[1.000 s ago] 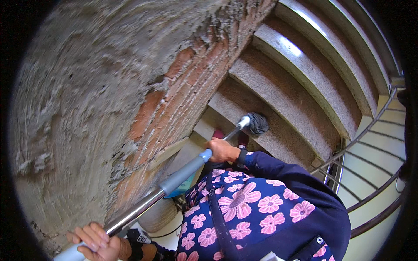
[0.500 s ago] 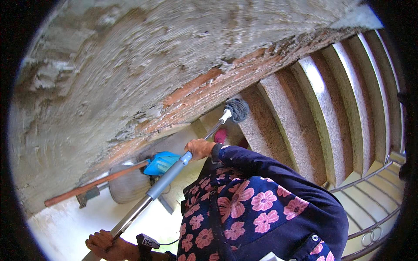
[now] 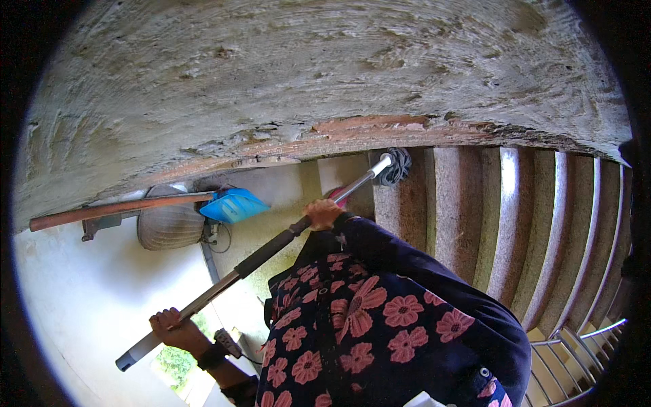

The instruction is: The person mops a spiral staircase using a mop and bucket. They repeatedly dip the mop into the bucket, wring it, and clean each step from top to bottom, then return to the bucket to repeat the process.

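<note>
A mop pole [image 3: 260, 255] of steel with dark and grey sleeves runs diagonally across my body. My left hand [image 3: 173, 324] is closed round it near its lower-left end. My right hand [image 3: 324, 214] grips it higher up, near the end of the dark sleeve. The grey mop head [image 3: 395, 168] lies on the speckled stone stairs [image 3: 460, 217] beside the plastered wall. Behind my right hand a red shoe [image 3: 339, 195] partly shows.
A blue dustpan [image 3: 230, 205], a wooden pole [image 3: 122, 208] and a woven rounded object [image 3: 168, 225] lie left along the rough wall [image 3: 339, 74] with exposed brick. Metal railing [image 3: 563, 349] curves at lower right. A bright opening [image 3: 176, 366] shows greenery at lower left.
The view has swung round, so the wall now spans the top and the steps run right. My left hand, still on the pole, appears higher; the blue dustpan has come into fuller view.
</note>
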`<action>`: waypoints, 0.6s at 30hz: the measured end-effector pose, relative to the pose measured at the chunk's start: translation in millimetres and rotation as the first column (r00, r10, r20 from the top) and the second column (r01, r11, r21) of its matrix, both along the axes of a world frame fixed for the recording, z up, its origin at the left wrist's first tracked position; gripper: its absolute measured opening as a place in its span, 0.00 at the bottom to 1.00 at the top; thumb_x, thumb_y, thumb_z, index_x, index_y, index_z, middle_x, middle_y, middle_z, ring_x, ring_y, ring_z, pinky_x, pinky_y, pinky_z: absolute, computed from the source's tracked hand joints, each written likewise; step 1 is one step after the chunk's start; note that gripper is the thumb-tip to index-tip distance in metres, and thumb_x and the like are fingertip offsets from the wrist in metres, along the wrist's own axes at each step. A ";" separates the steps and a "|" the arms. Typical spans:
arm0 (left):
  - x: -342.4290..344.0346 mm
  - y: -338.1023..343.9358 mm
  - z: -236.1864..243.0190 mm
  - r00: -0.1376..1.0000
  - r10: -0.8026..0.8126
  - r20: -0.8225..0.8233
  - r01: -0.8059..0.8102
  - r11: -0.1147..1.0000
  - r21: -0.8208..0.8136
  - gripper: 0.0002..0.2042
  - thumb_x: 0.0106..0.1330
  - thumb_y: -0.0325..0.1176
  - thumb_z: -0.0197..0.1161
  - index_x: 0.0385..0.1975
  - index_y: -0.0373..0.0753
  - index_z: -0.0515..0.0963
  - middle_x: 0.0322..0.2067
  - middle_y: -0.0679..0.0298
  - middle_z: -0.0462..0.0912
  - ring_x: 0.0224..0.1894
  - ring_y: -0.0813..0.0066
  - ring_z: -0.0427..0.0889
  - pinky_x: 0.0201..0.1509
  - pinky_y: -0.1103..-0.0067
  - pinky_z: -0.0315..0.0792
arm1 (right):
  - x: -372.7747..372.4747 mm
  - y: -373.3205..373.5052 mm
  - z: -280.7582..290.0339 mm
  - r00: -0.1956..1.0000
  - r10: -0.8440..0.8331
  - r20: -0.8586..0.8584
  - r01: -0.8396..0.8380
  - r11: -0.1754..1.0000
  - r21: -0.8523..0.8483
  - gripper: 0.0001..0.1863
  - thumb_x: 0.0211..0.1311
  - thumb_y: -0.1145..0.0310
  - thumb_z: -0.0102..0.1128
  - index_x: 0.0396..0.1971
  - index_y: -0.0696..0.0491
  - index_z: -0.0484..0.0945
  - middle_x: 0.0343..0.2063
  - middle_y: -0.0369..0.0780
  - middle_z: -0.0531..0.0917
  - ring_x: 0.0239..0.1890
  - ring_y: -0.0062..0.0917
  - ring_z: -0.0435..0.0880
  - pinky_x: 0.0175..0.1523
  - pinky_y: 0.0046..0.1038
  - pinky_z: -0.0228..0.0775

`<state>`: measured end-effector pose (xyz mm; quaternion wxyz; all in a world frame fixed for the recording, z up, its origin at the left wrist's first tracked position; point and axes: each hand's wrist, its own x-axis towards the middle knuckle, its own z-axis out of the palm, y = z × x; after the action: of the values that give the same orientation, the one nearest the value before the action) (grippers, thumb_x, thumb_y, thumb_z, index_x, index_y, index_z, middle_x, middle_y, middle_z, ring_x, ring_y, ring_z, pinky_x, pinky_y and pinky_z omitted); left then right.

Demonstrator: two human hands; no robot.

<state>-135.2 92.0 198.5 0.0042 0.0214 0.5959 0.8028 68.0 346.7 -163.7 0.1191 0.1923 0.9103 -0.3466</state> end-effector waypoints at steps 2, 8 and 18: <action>2.6 3.5 -6.0 0.993 -0.075 -0.096 0.080 0.995 0.053 0.17 0.71 0.30 0.44 0.18 0.46 0.52 0.14 0.74 0.47 0.16 0.84 0.46 0.19 0.83 0.45 | 5.4 11.4 -7.9 0.989 -0.066 -0.136 0.058 0.996 -0.062 0.09 0.43 0.60 0.60 0.26 0.46 0.79 0.26 0.43 0.82 0.34 0.42 0.83 0.35 0.45 0.76; -12.9 10.1 -7.7 0.990 -0.134 -0.051 0.141 0.978 0.156 0.16 0.71 0.30 0.46 0.19 0.45 0.55 0.14 0.74 0.49 0.15 0.84 0.47 0.18 0.84 0.47 | 16.5 20.2 28.8 0.997 -0.082 -0.001 0.081 0.986 -0.148 0.08 0.52 0.60 0.56 0.30 0.44 0.80 0.29 0.42 0.83 0.35 0.40 0.83 0.36 0.43 0.75; 34.7 134.6 -4.7 0.923 -0.373 -0.094 0.385 0.896 0.221 0.11 0.72 0.41 0.48 0.30 0.43 0.69 0.17 0.73 0.61 0.17 0.84 0.58 0.25 0.82 0.58 | 80.3 87.8 50.8 0.855 -0.499 -0.141 0.495 0.867 -0.060 0.15 0.39 0.56 0.68 0.23 0.50 0.77 0.23 0.48 0.79 0.31 0.46 0.80 0.40 0.43 0.73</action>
<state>-100.4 226.6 193.7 0.1432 0.1571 0.4811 0.8505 148.3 434.5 -113.0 -0.0417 0.3925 0.8324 -0.3889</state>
